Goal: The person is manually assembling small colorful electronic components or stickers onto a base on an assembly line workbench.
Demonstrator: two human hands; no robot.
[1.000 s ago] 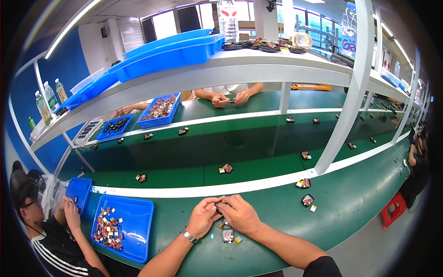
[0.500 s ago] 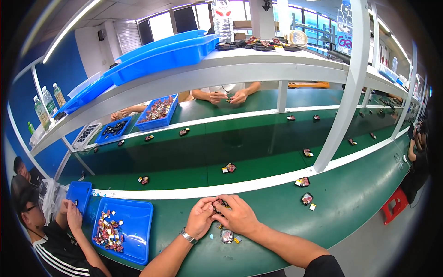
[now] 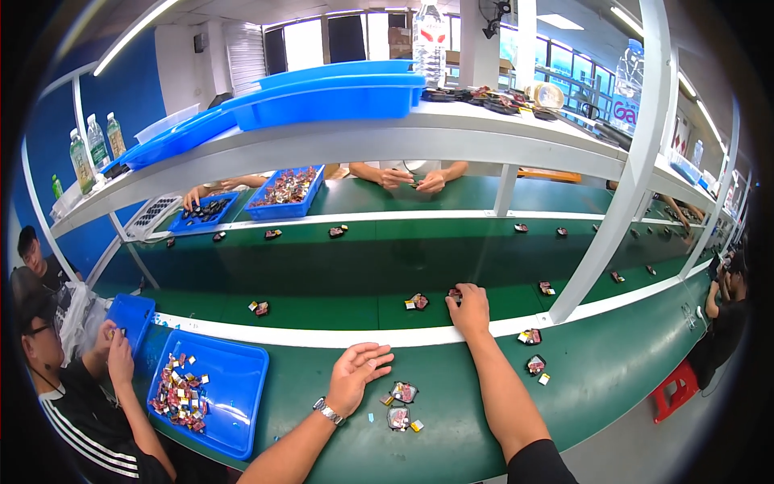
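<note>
My right hand reaches over the white rail to the green conveyor belt. Its fingertips close on a small dark assembly with reddish parts, partly covered by the fingers. Just left of it on the belt sits a similar small assembly with a yellow-white piece. My left hand, a metal watch on its wrist, hovers above the green worktable with fingers stretched out and nothing in them. Beside it on the table lie a black-framed reddish assembly and another one with a yellow-white tab.
At left stands a blue tray of small red and white parts, beside a co-worker handling something small. Two more assemblies lie right of my arm. A white upright post and shelf edge cross ahead.
My hands have parted from the assembly they held together. The right one has moved forward to the belt with an assembly; the left has opened. The view has shifted slightly.
</note>
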